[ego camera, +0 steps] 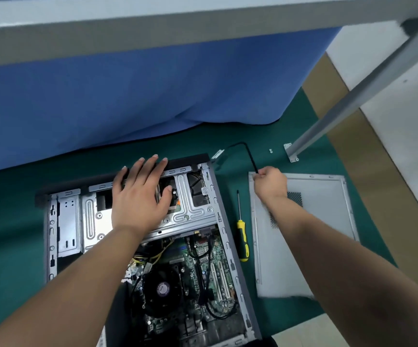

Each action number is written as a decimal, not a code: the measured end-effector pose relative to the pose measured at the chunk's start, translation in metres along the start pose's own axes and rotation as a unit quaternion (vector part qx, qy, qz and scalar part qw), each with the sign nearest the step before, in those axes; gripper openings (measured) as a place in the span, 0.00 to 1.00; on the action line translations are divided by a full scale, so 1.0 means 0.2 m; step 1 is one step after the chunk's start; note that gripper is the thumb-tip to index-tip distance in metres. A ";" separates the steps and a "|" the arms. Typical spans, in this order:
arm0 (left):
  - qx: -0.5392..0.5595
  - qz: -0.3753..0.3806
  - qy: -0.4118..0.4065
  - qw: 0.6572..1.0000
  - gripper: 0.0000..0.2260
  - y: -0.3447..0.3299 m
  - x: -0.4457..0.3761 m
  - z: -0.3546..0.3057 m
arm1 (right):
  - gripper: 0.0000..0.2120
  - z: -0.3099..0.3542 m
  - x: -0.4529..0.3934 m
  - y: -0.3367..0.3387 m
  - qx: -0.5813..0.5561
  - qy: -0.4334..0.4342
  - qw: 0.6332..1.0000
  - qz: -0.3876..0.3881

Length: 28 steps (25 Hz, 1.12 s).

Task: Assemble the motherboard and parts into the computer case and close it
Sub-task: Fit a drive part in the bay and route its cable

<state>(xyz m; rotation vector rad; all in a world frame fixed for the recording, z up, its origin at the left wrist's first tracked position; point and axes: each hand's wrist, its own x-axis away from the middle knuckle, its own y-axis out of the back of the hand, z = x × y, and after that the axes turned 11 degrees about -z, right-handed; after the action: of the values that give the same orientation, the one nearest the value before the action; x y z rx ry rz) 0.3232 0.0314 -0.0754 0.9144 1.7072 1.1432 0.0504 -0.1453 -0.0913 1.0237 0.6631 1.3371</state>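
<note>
Case open, motherboard exposed; left hand spread flat on it, right hand pinching black cable.

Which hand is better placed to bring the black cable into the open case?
The right hand. It already pinches the black cable, beside the case. The left hand lies flat on the metal drive bracket, steadying the case.

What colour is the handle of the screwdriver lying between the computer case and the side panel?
Yellow and black, seen in the head view: screwdriver.
</note>
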 end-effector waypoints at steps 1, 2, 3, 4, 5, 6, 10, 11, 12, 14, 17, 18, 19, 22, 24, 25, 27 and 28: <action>0.009 0.012 0.000 1.000 0.26 0.02 -0.01 0.00 | 0.10 -0.02 0.00 0.07 -0.020 -0.013 0.999 -0.022; 0.025 0.028 0.002 0.999 0.27 0.04 -0.01 0.01 | 0.10 -0.04 0.01 0.14 -0.042 -0.025 0.998 -0.040; 0.051 0.043 0.009 0.998 0.27 0.06 -0.01 0.01 | 0.10 -0.05 0.03 0.22 -0.066 -0.030 0.996 -0.054; 0.092 0.061 0.028 0.993 0.26 0.08 -0.03 0.00 | 0.10 -0.06 0.06 0.29 -0.090 -0.025 0.994 -0.061; 0.153 0.077 0.063 0.983 0.24 0.11 -0.04 -0.01 | 0.09 -0.07 0.09 0.35 -0.113 -0.008 0.992 -0.063; 0.225 0.091 0.113 0.963 0.21 0.15 -0.05 -0.04 | 0.07 -0.06 0.14 0.41 -0.133 0.019 0.989 -0.060; 0.500 0.133 0.287 0.807 0.11 0.37 0.02 -0.19 | 0.04 -0.04 0.45 0.49 -0.156 0.147 0.977 0.000; 0.556 0.154 0.315 0.753 0.11 0.42 0.07 -0.23 | 0.04 -0.04 0.54 0.47 -0.154 0.172 0.973 0.023; 0.604 0.175 0.343 0.698 0.12 0.45 0.13 -0.24 | 0.05 -0.03 0.61 0.45 -0.149 0.196 0.968 0.047; 0.641 0.202 0.383 0.634 0.13 0.50 0.25 -0.24 | 0.04 -0.02 0.74 0.39 -0.128 0.245 0.958 0.076; 0.651 0.228 0.444 0.572 0.13 0.52 0.43 -0.18 | 0.04 0.01 0.84 0.32 -0.106 0.283 0.950 0.081; 0.656 0.242 0.463 0.545 0.13 0.52 0.48 -0.15 | 0.04 0.03 0.86 0.31 -0.103 0.287 0.949 0.078; 0.658 0.261 0.476 0.522 0.13 0.53 0.51 -0.13 | 0.04 0.05 0.88 0.30 -0.105 0.290 0.948 0.072; 0.679 0.297 0.476 0.473 0.11 0.55 0.59 -0.07 | 0.04 0.15 0.89 0.29 -0.134 0.291 0.946 0.054; 0.719 0.279 0.453 0.447 0.10 0.57 0.62 -0.05 | 0.07 0.23 0.91 0.29 -0.149 0.291 0.944 0.049; 0.738 0.265 0.443 0.435 0.10 0.58 0.62 -0.05 | 0.10 0.26 0.92 0.29 -0.154 0.289 0.943 0.052; 0.758 0.241 0.433 0.425 0.10 0.59 0.62 -0.04 | 0.19 0.30 0.95 0.28 -0.166 0.280 0.942 0.081; 0.760 0.232 0.431 0.429 0.10 0.59 0.61 -0.03 | 0.24 0.30 0.98 0.27 -0.171 0.274 0.941 0.101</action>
<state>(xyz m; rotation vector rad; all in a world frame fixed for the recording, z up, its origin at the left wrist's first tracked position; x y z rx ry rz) 0.2857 0.1767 0.0070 2.1448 3.5700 -0.3156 0.1087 0.0288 0.0146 0.4388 0.7108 1.8709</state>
